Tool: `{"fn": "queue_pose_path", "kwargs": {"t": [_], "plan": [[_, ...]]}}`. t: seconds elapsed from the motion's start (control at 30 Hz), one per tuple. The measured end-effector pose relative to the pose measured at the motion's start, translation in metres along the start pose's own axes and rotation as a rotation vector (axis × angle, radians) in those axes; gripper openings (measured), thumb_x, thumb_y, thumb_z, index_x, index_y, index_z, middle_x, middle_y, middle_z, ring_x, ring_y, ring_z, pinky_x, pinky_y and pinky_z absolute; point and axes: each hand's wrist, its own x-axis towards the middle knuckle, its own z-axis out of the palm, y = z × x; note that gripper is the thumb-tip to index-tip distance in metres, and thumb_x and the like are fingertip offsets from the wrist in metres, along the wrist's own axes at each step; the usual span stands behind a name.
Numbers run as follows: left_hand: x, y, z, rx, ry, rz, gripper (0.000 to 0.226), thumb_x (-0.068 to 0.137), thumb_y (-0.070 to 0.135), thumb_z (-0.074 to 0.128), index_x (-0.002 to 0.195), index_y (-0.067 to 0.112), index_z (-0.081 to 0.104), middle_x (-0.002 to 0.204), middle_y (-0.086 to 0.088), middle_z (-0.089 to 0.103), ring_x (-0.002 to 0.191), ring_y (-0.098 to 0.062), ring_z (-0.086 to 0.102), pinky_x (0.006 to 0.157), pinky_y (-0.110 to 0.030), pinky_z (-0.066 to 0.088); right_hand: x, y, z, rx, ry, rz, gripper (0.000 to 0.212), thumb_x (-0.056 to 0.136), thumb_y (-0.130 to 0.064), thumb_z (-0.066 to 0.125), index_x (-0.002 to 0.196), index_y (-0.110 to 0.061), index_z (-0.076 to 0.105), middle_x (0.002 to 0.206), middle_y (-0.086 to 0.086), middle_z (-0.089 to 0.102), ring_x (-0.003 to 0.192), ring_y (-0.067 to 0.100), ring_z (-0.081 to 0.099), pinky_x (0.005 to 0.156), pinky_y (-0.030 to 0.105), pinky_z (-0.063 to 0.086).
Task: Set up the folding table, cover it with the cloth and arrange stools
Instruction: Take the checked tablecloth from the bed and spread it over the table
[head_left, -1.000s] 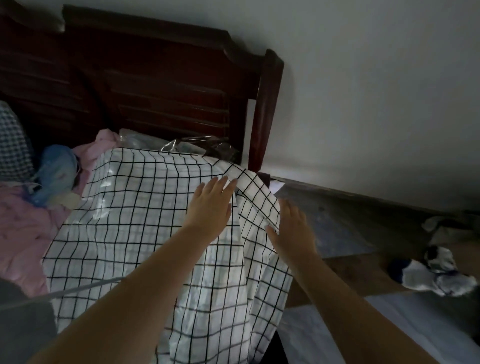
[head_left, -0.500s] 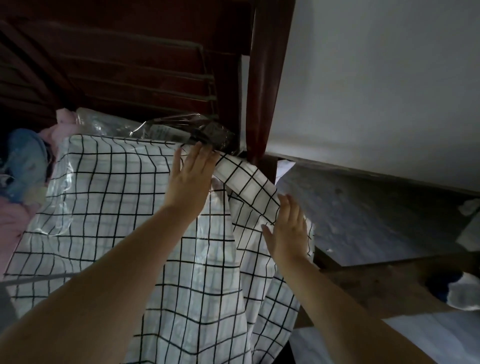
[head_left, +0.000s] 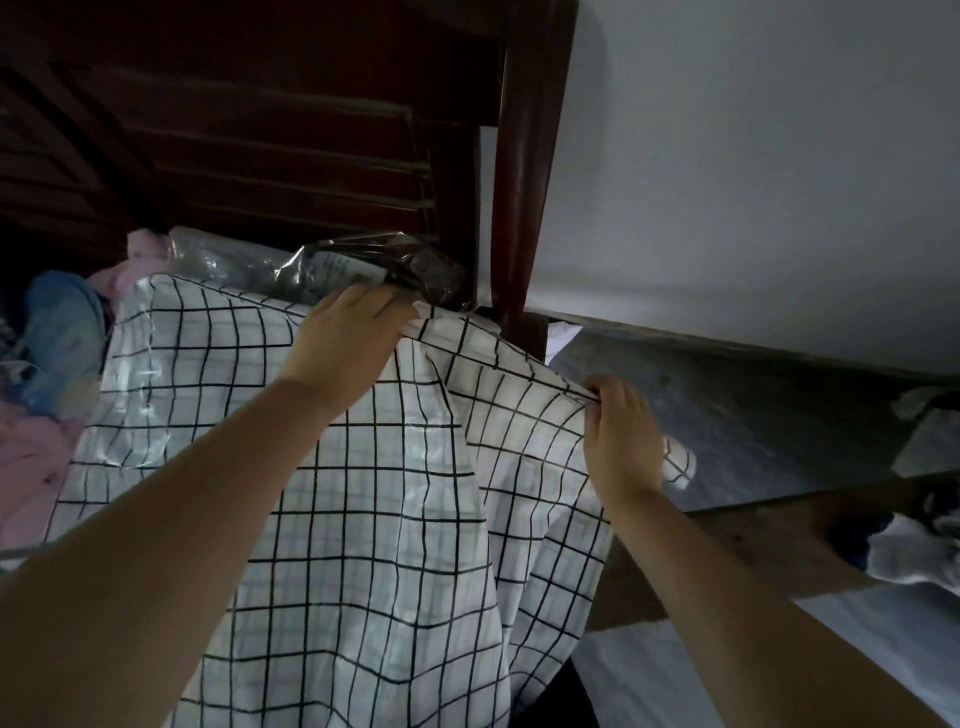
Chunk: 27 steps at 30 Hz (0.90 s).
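- Cloth (head_left: 363, 493), white with a black grid, is being spread over a raised flat surface. This is judged to be the folding table, which is being hidden entirely beneath it. A long fold is hanging down past the right edge.
- The far edge of the cloth, near the far right corner, is being gripped by the left hand (head_left: 348, 338), with the fingers curled over the hem.
- A ridge of cloth out beyond the right edge is being pinched by the right hand (head_left: 618, 441), with the fingers closed narrowly on the fold.
- The covering step is judged to be in hand, as a slack crease is running between the two hands.
- The next move is judged to call for the slack to be drawn outward and down evenly, without the far edge being dragged off.
- No stools are being shown, so that step is judged not yet done.
- Just beyond the far edge, a plastic-wrapped package (head_left: 332, 265) is lying against a dark wooden headboard (head_left: 260, 156) and its bedpost (head_left: 524, 182).
- Pink bedding (head_left: 31, 457) and a blue garment (head_left: 62, 322) are lying off the left edge.
- A pale wall (head_left: 753, 156) and a grey floor (head_left: 727, 415) are being shown to the right, and the room is dimly lit.
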Motion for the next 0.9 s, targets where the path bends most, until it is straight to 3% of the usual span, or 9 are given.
{"fn": "queue_pose_path", "kwargs": {"t": [0.13,0.4,0.73,0.9], "plan": [[-0.023,0.000,-0.050,-0.064,0.014,0.031,0.038,0.068,-0.008,0.072,0.103,0.005,0.062,0.098,-0.015,0.063,0.086,-0.036,0.062,0.053,-0.042,0.054,-0.005,-0.026,-0.060,0.006,0.063,-0.067,0.022,0.089,-0.005,0.042,0.100,-0.007,0.060,0.091,0.009,0.064,0.082,0.022,0.058,0.070,0.033,0.048],[-0.104,0.016,-0.154,-0.112,0.165,0.233,0.034,0.073,0.002,0.069,0.106,0.006,0.061,0.092,-0.009,0.061,0.074,-0.027,0.063,0.047,-0.034,0.052,-0.100,-0.090,-0.168,-0.151,0.250,-0.254,0.015,0.082,0.005,0.062,0.095,-0.003,0.062,0.081,0.010,0.065,0.066,0.024,0.060,0.061,0.025,0.038],[-0.267,0.061,-0.297,-0.095,0.366,0.498,0.033,0.075,0.007,0.066,0.107,0.011,0.057,0.088,-0.004,0.057,0.070,-0.021,0.059,0.038,-0.027,0.044,-0.312,-0.177,-0.279,-0.294,0.479,-0.238,0.014,0.084,0.000,0.061,0.097,-0.005,0.060,0.089,0.011,0.066,0.075,0.028,0.060,0.065,0.028,0.038],[-0.329,0.098,-0.347,-0.053,0.460,0.597,0.033,0.079,0.009,0.065,0.108,0.014,0.052,0.092,-0.001,0.052,0.071,-0.019,0.058,0.037,-0.026,0.042,-0.405,-0.201,-0.330,-0.308,0.622,-0.163,0.016,0.087,-0.009,0.050,0.097,-0.004,0.061,0.088,0.012,0.066,0.076,0.029,0.061,0.066,0.028,0.036]]}}
